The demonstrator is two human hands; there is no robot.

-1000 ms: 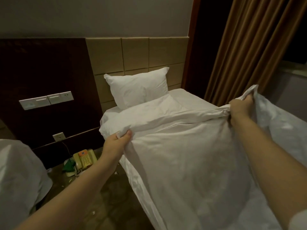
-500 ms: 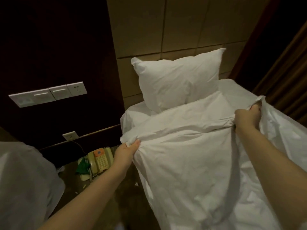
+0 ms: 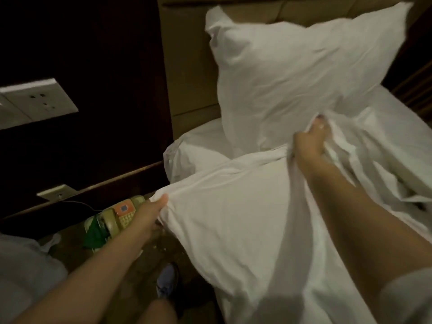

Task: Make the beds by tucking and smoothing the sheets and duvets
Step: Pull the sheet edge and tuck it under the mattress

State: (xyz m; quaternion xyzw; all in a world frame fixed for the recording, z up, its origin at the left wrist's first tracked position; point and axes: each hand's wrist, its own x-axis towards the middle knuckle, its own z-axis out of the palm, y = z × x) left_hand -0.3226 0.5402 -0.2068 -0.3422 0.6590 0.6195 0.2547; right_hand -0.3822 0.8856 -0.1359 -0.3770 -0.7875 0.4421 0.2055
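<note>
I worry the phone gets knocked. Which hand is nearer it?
Left. The left hand grips the duvet close by the phone; the right hand grips it far off, by the pillow.

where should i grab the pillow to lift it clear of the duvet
Probably take the pillow by its top edge near the upper left corner, coming from above. It leans upright against the headboard, so that edge stands free, while its lower edge sits behind the duvet that the right hand grips in a bunch.
</note>
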